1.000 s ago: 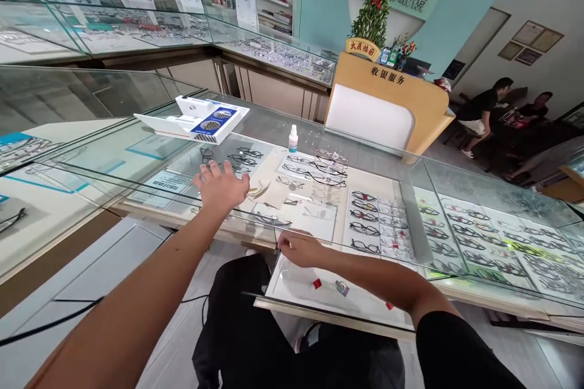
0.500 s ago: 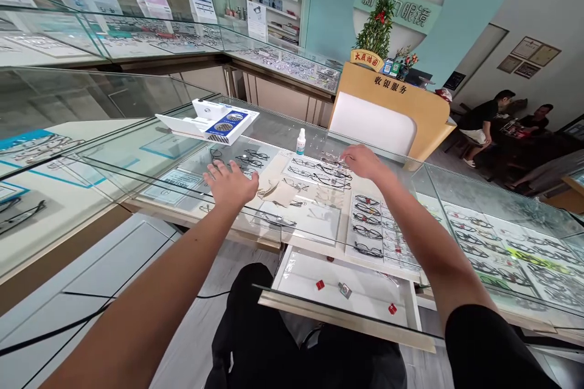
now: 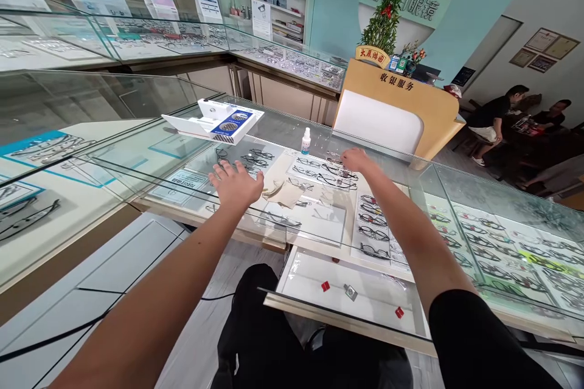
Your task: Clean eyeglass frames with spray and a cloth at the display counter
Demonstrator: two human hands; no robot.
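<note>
My left hand is spread palm down over the glass counter, fingers apart, holding nothing. Just right of it lies a beige cloth. My right hand is at the far side of the counter, its fingers bent down beside a pair of glasses; whether it holds them is hidden. Several glasses lie on a white sheet between my hands. A white spray bottle stands upright behind that sheet. Dark-framed glasses lie beyond my left hand.
An open white and blue box sits on the counter at back left. Below the counter an open drawer holds small red pieces. A tray of glasses lies under my right forearm. Two people sit at the far right.
My right hand has moved slightly left relative to the counter, its fingers lower by the glasses. My left hand keeps nearly the same place. The view has shifted a little.
</note>
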